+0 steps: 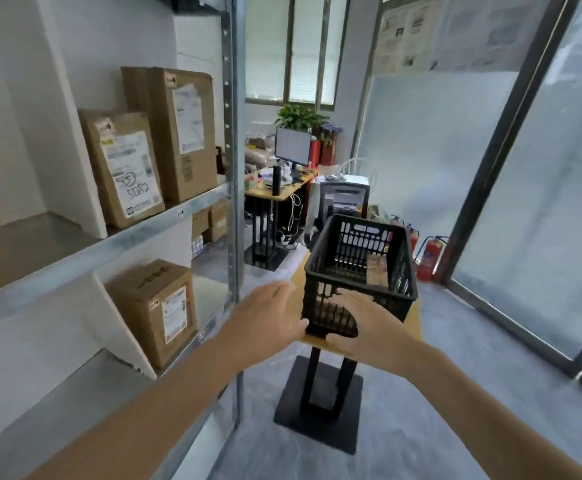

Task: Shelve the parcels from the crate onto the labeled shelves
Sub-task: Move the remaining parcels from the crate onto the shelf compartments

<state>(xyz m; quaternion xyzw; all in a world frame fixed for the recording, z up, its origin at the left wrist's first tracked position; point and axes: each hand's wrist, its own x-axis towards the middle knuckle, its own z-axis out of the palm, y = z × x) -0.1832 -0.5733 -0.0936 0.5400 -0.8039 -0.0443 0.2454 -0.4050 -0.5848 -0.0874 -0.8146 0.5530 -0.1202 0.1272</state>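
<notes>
A black plastic crate stands on a small wooden-topped stand ahead of me. One brown parcel leans inside it at the right. My left hand reaches toward the crate's near left corner with straight fingers and holds nothing. My right hand lies flat against the crate's near wall, fingers spread. On the metal shelving at my left stand cardboard parcels: a tall one and a smaller one on the upper shelf, and another on the shelf below.
White divider boards split the shelves into bays. A steel upright marks the rack's end. Behind the crate are a desk with a monitor, a printer and red fire extinguishers. Glass doors run along the right.
</notes>
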